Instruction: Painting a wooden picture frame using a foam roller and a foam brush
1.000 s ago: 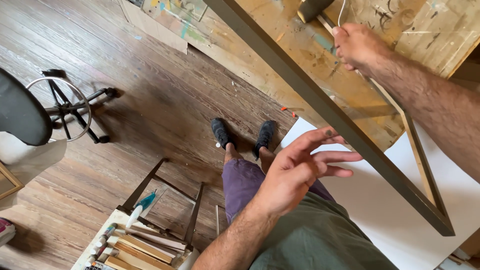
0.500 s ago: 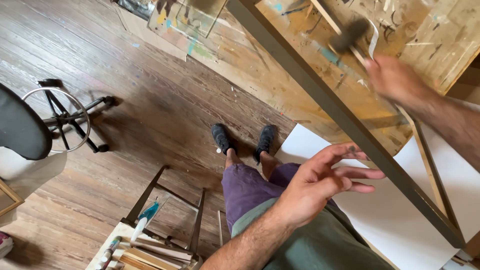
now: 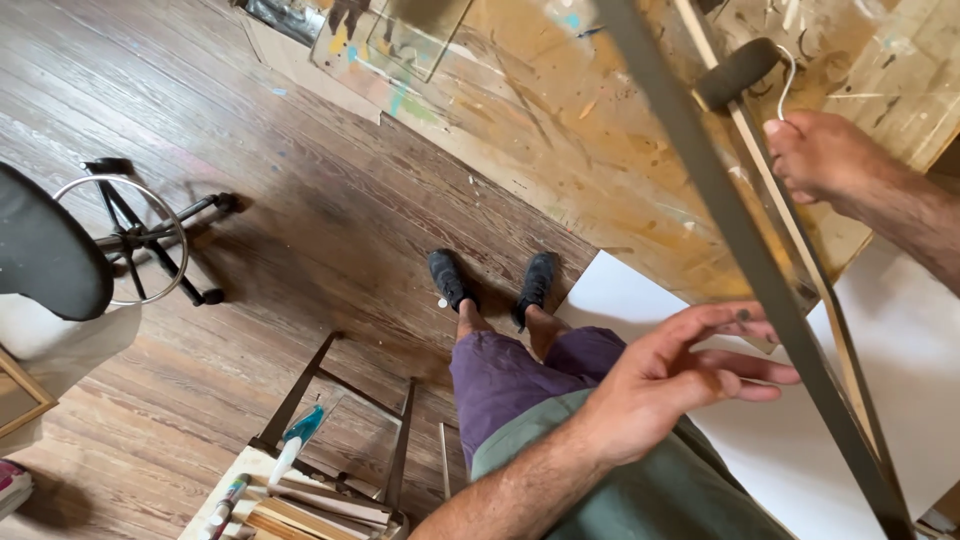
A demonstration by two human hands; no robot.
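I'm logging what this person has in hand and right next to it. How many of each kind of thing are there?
Dark foam paint roller with white wire handle, in the right hand: 1
Grey-green wooden frame, at the left hand fingers: 1
White flat board: 1
Black shoes: 2
Total: 5

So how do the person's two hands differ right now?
The right hand is closed around the wire handle of a dark paint roller, raised beside the frame. The left hand holds nothing, its fingers spread open, lower and close to the frame's edge. Both are bare, and both are close to the frame.
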